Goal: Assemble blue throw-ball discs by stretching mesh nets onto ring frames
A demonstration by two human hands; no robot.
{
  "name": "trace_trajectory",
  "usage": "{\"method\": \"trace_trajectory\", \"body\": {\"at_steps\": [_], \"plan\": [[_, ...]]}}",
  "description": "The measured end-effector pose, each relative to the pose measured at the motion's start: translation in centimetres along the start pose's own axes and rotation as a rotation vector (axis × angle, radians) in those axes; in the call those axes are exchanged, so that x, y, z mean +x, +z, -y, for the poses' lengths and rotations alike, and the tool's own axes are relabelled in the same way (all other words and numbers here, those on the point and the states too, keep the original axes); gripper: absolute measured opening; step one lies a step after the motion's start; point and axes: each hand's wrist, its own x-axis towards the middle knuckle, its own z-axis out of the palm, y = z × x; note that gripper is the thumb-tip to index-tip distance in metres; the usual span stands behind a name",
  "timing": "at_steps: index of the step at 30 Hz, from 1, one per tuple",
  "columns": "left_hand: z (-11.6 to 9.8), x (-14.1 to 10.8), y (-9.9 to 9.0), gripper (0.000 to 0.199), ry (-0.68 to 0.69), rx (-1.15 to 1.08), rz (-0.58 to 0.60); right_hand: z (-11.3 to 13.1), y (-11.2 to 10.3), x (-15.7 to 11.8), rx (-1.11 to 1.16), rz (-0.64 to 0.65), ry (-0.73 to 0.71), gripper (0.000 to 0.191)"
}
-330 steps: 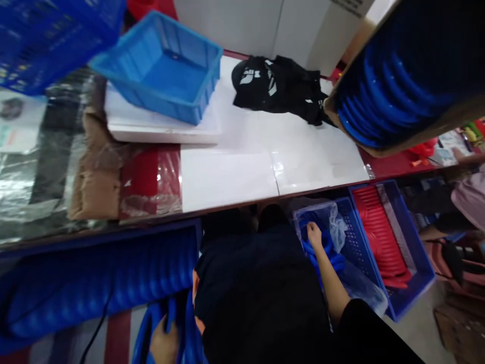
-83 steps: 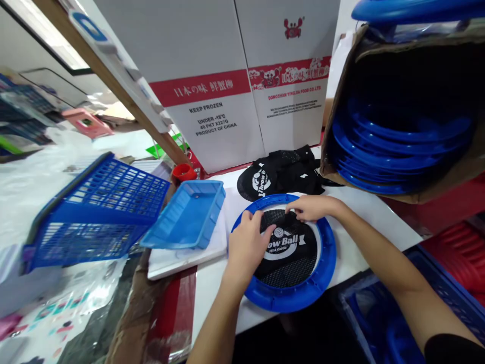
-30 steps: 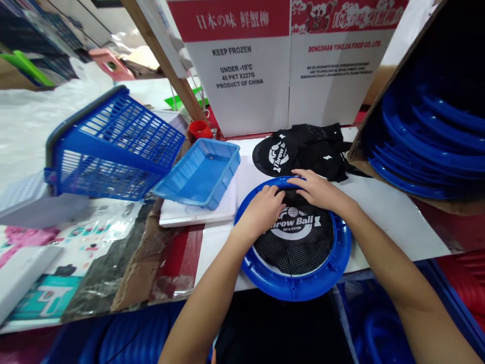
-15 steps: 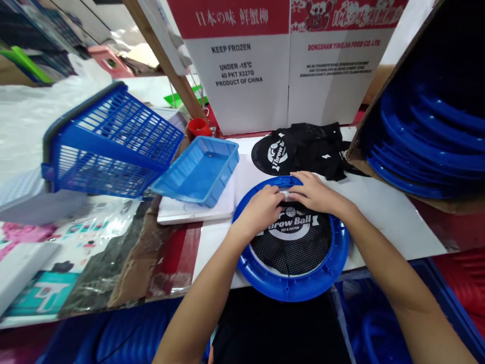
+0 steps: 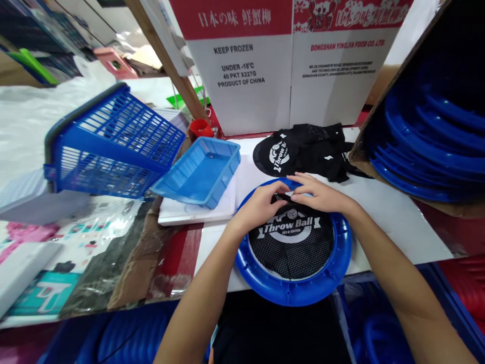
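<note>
A blue plastic ring lies in front of me, with a round black mesh disc printed "Throw Ball" inside it. Over the far left part of the ring and disc is my left hand, its thumb and forefinger curved apart with mesh showing between them. Beside it my right hand rests at the far edge, fingers spread over the rim and thumb above the mesh. The fingertips of both hands almost meet. Just beyond them are more black mesh discs, piled loosely.
A light blue tray stands left on a white slab, near a tilted blue basket and a red cup. A white and red carton rises behind. At right, a tilted cardboard box holds several blue rings.
My left thumb and forefinger have parted, and more of the printed mesh shows. The white strip at the disc's far edge between my hands is no longer seen. The view has shifted slightly.
</note>
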Motion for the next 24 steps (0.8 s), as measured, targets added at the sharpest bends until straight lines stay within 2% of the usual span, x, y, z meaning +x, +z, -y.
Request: {"method": "trace_trajectory", "body": {"at_steps": [4, 7, 10, 14, 19, 24], "plan": [[0.8, 0.5, 0.2, 0.026, 0.069, 0.021, -0.046, 0.0, -0.5, 0.3, 0.069, -0.062, -0.029, 0.014], [1.3, 0.6, 0.2, 0.033, 0.022, 0.053, -0.026, 0.2, -0.7, 0.4, 0.109, -0.087, -0.043, 0.011], [1.5, 0.4, 0.2, 0.036, -0.042, 0.094, 0.037, 0.2, -0.6, 0.6, 0.087, -0.091, -0.027, 0.015], [1.0, 0.4, 0.2, 0.034, -0.012, 0.087, 0.072, 0.0, -0.3, 1.1, 0.073, -0.068, 0.009, 0.020], [0.7, 0.5, 0.4, 0.025, -0.034, 0.094, 0.011, 0.0, -0.6, 1.6, 0.199, -0.119, 0.034, 0.014], [1.2, 0.5, 0.7, 0.033, -0.014, 0.237, -0.045, 0.0, -0.4, 2.2, 0.181, -0.189, 0.064, 0.012]]}}
